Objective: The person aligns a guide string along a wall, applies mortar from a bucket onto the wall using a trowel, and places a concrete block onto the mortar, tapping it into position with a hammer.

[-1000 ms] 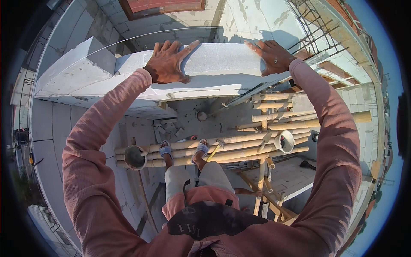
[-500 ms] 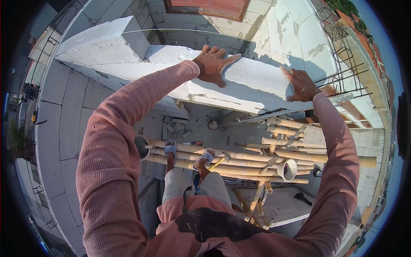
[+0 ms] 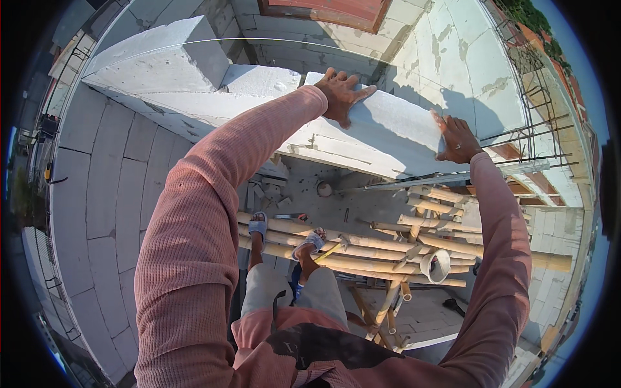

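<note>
A white aerated concrete block (image 3: 402, 124) lies on top of the wall at chest height, with both my hands on it. My left hand (image 3: 343, 97) grips its left part, fingers spread over the top and thumb to the right. Around the right end, my right hand (image 3: 458, 138) is curled, with a ring on one finger. Left of the block, a narrow gap separates it from a lower-set white block (image 3: 262, 81). Farther left, a taller block (image 3: 158, 61) stands on the wall. A taut pale string (image 3: 284, 41) runs just beyond the blocks.
My sandalled feet stand on a bamboo scaffold (image 3: 362, 258). A hammer with a yellow handle (image 3: 328, 251) lies by them, and a pale bucket (image 3: 435, 266) stands right. Thin steel reinforcement bars (image 3: 540, 132) project at the right. Block rubble (image 3: 270, 187) lies on the floor below.
The gripped block has shifted right, and a gap now shows at its left end. My left hand has moved right along with it; my right hand stays on the right end.
</note>
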A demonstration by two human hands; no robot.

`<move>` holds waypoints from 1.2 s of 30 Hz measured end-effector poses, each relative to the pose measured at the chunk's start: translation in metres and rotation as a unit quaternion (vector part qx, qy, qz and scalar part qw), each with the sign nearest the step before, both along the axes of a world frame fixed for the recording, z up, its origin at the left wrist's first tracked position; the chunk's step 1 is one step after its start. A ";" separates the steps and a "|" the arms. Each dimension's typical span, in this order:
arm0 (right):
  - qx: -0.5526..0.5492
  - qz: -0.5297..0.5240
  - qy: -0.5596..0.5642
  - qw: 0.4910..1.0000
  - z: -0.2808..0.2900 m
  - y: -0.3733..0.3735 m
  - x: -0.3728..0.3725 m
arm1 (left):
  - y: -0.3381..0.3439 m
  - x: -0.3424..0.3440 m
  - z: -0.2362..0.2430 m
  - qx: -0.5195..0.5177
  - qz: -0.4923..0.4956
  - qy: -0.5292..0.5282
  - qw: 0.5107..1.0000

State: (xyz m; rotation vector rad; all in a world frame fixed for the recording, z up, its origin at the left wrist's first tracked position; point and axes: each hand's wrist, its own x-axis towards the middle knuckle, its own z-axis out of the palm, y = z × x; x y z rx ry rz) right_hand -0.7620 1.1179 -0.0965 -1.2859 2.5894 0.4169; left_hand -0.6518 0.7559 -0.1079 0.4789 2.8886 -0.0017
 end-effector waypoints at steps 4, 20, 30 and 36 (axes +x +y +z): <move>-0.002 0.008 0.001 1.000 -0.005 -0.001 -0.005 | -0.006 -0.008 -0.013 0.003 -0.001 0.002 1.000; 0.026 -0.016 0.017 0.999 -0.005 -0.021 -0.006 | -0.015 -0.017 -0.040 -0.044 -0.014 0.059 0.997; 0.031 0.030 0.102 0.994 -0.028 -0.011 -0.017 | -0.022 -0.017 -0.041 -0.016 -0.048 0.093 0.994; 0.024 0.003 0.088 0.996 -0.017 -0.005 -0.010 | -0.016 -0.028 -0.040 0.022 -0.060 0.067 0.996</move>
